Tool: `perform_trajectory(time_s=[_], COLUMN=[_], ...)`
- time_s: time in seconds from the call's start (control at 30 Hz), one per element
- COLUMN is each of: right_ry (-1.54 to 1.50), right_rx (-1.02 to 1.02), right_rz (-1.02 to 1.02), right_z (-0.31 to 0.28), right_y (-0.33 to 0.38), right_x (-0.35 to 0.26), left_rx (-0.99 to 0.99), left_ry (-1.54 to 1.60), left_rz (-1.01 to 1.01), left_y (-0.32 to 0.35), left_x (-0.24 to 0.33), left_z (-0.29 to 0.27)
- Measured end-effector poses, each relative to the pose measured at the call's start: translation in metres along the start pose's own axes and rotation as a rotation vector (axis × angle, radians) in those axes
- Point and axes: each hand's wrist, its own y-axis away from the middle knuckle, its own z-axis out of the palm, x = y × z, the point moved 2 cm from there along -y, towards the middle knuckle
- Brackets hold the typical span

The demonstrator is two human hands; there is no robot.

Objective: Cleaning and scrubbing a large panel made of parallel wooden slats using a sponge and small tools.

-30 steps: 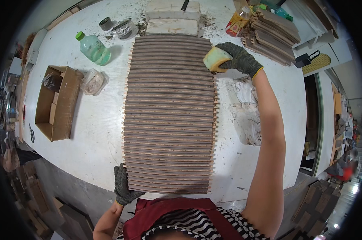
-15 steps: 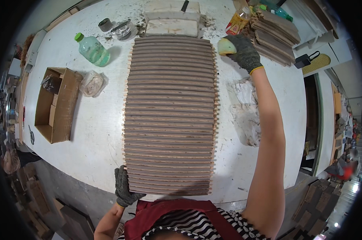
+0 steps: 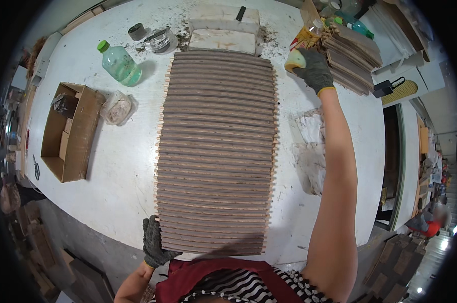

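Observation:
A long row of narrow brown wooden planks (image 3: 216,151), packed side by side with pale tongues at their ends, lies along the middle of the white table. My left hand (image 3: 155,242), in a dark grey glove, cups its near left corner. The fingers stretch along the side, with the thumb at the near edge. Past the row's far right end, my gloved right hand (image 3: 313,69) is closed around a pale yellow-green pad (image 3: 295,60) that looks like a sponge. Close to that hand stand a bottle with a yellow and red label (image 3: 305,39) and a pile of thin brown boards (image 3: 351,58).
White wrapped blocks (image 3: 222,41) abut the row's far end. Leftward are a green-capped bottle (image 3: 120,64), a plastic-wrapped lump (image 3: 117,107), an open cardboard box (image 3: 79,139), scissors (image 3: 36,167) and tape rolls (image 3: 136,32). Crumpled white packets (image 3: 309,156) lie beside my right forearm.
The view has shifted slightly. My right hand has moved a little farther away with the pad, closer to the labelled bottle. My left hand stays at the row's near left corner.

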Motion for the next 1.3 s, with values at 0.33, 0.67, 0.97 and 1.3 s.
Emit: perform_trajectory(time_s=[0.33,0.67,0.97,1.3], right_ry=[-0.26,-0.369,-0.385,-0.87], right_rx=[0.22,0.199,0.13,-0.323], right_rz=[-0.153,-0.07,-0.275,-0.919], right_z=[0.01,0.021,-0.017,-0.048], right_y=[-0.01,-0.014,0.088,0.254], right_x=[-0.009,0.001,-0.187,-0.416], left_rx=[0.004,0.035,0.115,0.221], left_ry=[0.028,0.014,0.08,0.331], left_rz=[0.027,0.042,0.009,-0.173], left_y=[-0.003,-0.009,-0.002,0.006], left_x=[-0.004,0.005,0.01,-0.008], left_z=[0.005,-0.012,-0.02,0.003])
